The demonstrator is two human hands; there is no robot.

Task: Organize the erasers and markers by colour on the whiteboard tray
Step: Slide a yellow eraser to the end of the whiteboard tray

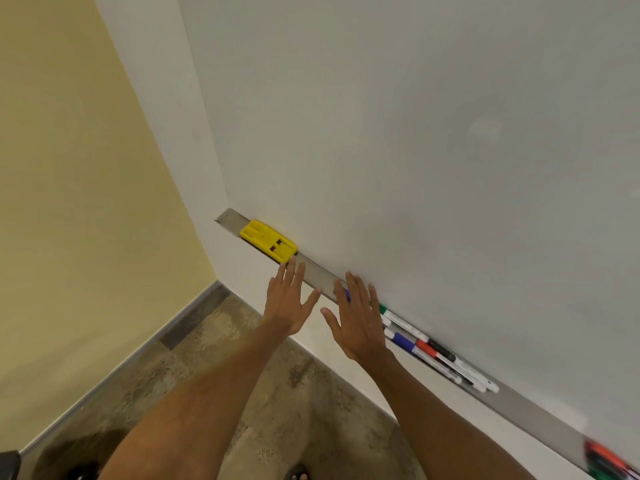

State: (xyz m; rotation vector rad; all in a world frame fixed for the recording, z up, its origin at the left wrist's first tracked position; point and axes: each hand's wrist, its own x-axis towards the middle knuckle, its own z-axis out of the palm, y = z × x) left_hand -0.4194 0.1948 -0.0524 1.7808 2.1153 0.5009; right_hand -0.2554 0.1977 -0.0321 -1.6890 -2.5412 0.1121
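Whiteboard (pixel 415 133) fills the upper right, its tray (pixel 320 271) running from 10 to 4 o'clock. Left hand (pixel 285 303) and right hand (pixel 356 323) both spread flat, gripping nothing. Yellow eraser (pixel 268 241) at 10 o'clock (tray's end); markers (pixel 433 351) at 4.

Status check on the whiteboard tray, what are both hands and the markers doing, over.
Left hand open, fingertips by yellow eraser. Right hand open, over a blue-capped marker. Marker cluster unsorted on tray. Nothing blocking.

dim even light, wide-angle skew, lower-right corner blurred
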